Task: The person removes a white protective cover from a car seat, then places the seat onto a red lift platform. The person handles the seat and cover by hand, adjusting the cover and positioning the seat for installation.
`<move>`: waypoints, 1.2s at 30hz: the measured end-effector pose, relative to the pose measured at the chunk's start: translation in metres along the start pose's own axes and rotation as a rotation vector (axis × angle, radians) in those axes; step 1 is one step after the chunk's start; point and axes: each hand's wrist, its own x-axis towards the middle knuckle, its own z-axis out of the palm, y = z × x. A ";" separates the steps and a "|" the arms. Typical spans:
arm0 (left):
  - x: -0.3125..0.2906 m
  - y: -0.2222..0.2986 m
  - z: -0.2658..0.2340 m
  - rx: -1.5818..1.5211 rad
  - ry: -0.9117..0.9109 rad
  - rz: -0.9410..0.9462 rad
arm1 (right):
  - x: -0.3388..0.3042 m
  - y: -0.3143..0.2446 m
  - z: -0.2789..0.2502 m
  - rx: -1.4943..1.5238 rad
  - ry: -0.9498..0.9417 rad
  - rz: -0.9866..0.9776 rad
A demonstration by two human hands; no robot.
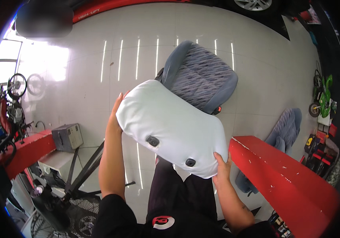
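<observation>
A car seat stands on the floor in front of me. Its backrest (174, 123) wears a smooth white cover, and two black headrest guides poke through near the edge closest to me. Beyond it lies the seat cushion (203, 75) in grey-blue patterned fabric, with a red-and-black buckle (217, 110) at its right side. My left hand (118, 113) grips the backrest's left end, most fingers hidden by the arm and the edge. At the lower right corner, my right hand (221, 168) holds the cover, thumb on top and the other fingers out of sight.
A red lift beam (277, 170) rises close on my right, with another patterned seat (285, 129) behind it. To the left are a red beam (31, 150), a grey box (67, 137), black stand legs (84, 174) and a fan (74, 218). Motorcycles (9, 107) stand far left.
</observation>
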 end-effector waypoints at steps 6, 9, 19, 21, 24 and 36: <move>0.059 0.064 -0.026 0.157 -0.144 -0.076 | -0.008 0.013 0.045 0.011 -0.169 -0.044; 0.082 0.117 -0.024 0.298 -0.117 -0.060 | -0.017 0.016 0.097 0.087 -0.158 -0.042; 0.094 0.153 0.012 0.634 0.168 0.287 | 0.023 -0.001 0.166 0.128 -0.204 -0.055; 0.088 0.151 0.008 0.625 0.187 0.308 | 0.023 0.003 0.159 0.159 -0.270 -0.075; 0.075 0.142 0.005 0.547 0.223 0.292 | 0.022 0.006 0.153 0.177 -0.293 -0.047; 0.067 0.134 0.050 0.820 0.343 0.342 | 0.049 -0.025 0.132 0.244 -0.423 0.005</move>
